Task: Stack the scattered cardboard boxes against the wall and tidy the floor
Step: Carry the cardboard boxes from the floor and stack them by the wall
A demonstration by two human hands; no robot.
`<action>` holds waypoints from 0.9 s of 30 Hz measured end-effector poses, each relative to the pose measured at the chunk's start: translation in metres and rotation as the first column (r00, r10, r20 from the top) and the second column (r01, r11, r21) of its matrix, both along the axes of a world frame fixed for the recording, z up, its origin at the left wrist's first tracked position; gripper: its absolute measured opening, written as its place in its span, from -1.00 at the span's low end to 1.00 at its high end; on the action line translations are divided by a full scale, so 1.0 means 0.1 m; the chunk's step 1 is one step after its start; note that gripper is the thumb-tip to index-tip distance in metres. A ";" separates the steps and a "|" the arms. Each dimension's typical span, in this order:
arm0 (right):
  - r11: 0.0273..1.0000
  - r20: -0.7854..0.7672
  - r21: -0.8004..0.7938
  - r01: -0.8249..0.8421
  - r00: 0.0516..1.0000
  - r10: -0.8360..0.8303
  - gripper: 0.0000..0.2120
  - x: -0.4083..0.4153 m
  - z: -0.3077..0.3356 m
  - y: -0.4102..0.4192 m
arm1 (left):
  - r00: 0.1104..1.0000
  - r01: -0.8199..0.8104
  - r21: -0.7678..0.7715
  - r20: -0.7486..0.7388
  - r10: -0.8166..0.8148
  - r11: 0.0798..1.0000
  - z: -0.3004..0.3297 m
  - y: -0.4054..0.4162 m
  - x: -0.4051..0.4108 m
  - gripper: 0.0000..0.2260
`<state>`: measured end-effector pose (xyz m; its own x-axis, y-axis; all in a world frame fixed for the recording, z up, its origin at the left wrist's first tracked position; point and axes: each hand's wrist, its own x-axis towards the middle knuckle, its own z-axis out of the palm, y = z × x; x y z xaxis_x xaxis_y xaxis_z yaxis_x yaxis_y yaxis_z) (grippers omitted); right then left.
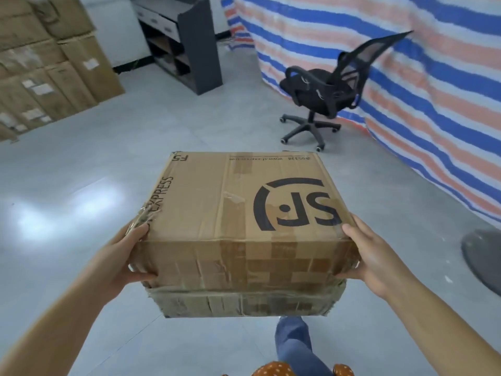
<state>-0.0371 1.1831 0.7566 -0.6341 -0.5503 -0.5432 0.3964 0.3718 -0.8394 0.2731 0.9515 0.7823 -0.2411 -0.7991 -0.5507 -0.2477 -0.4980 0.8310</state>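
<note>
I carry a brown cardboard box printed with a black SF logo, held above the grey floor in the middle of the view. A second, flatter taped box sits directly under it. My left hand grips the near left corner of the top box, thumb on the lid edge and fingers curled on the front face. My right hand grips the near right corner the same way. A stack of several cardboard boxes stands against the wall at the far left.
A black mesh office chair stands ahead on the right, by a striped tarp wall. A dark shelf unit is at the back. A grey round base lies at the right edge. My blue-trousered leg shows below.
</note>
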 end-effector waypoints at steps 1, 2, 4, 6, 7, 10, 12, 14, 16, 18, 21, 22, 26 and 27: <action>1.000 0.002 -0.004 -0.021 1.000 0.021 -0.71 -0.08 -0.01 -0.12 | 1.000 -0.022 0.001 0.000 0.022 1.000 -0.01 -0.07 -0.03 -0.71; 0.999 0.006 -0.009 -0.040 0.999 0.040 -0.71 -0.17 -0.02 -0.24 | 0.999 -0.042 0.001 -0.001 0.042 0.999 -0.02 -0.13 -0.07 -0.71; 0.997 0.015 -0.009 -0.081 0.997 0.081 -0.71 -0.39 -0.01 -0.47 | 0.997 -0.078 0.004 -0.004 0.078 0.997 -0.05 -0.26 -0.19 -0.71; 0.993 0.011 -0.003 -0.119 0.993 0.119 -0.72 -0.64 0.02 -0.70 | 0.994 -0.110 0.006 -0.010 0.110 0.994 -0.06 -0.38 -0.35 -0.70; 0.991 0.009 0.004 -0.132 0.991 0.132 -0.72 -0.77 0.05 -0.82 | 0.993 -0.120 0.003 -0.014 0.120 0.993 -0.05 -0.44 -0.43 -0.70; 0.983 0.001 0.026 -0.184 0.983 0.184 -0.66 -1.16 0.15 -1.21 | 0.986 -0.162 -0.001 -0.033 0.161 0.987 -0.04 -0.65 -0.70 -0.72; 0.971 -0.026 0.027 -0.236 0.971 0.236 -0.67 -1.37 0.20 -1.51 | 0.976 -0.213 0.007 -0.056 0.213 0.977 -0.06 -0.77 -0.84 -0.70; 0.963 -0.032 0.017 -0.268 0.963 0.269 -0.69 -1.51 0.23 -1.82 | 0.958 -0.274 0.027 -0.077 0.275 0.961 -0.07 -0.87 -0.90 -0.68; 0.954 -0.033 0.002 -0.299 0.954 0.299 -0.67 -1.58 0.26 -2.14 | 0.942 -0.324 0.031 -0.084 0.325 0.946 -0.06 -0.97 -0.92 -0.67; 0.945 -0.028 -0.009 -0.327 0.945 0.327 -0.64 -1.61 0.27 -2.54 | 0.917 -0.390 0.024 -0.079 0.391 0.920 -0.03 -1.14 -0.90 -0.67; 0.910 -0.026 -0.014 -0.415 0.910 0.414 -0.69 -1.58 0.28 -3.04 | 0.897 -0.437 0.013 -0.058 0.437 0.899 -0.02 -1.40 -0.82 -0.70; 0.896 -0.025 -0.011 -0.444 0.896 0.444 -0.71 -1.56 0.28 -3.25 | 0.889 -0.455 0.012 -0.054 0.455 0.890 -0.04 -1.52 -0.78 -0.71; 0.866 -0.027 -0.019 -0.500 0.866 0.500 -0.73 -1.41 0.28 -4.11 | 0.863 -0.502 0.003 -0.053 0.502 0.865 -0.07 -2.14 -0.61 -0.79; 0.861 -0.030 -0.012 -0.508 0.861 0.508 -0.74 -1.37 0.27 -4.32 | 0.859 -0.510 0.003 -0.054 0.509 0.860 -0.10 -2.33 -0.56 -0.82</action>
<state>-0.1738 0.7511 0.7833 -0.2771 -0.8099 -0.5170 0.1358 0.4997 -0.8555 0.2170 0.7185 0.7726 0.1740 -0.8239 -0.5394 0.0808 -0.5340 0.8416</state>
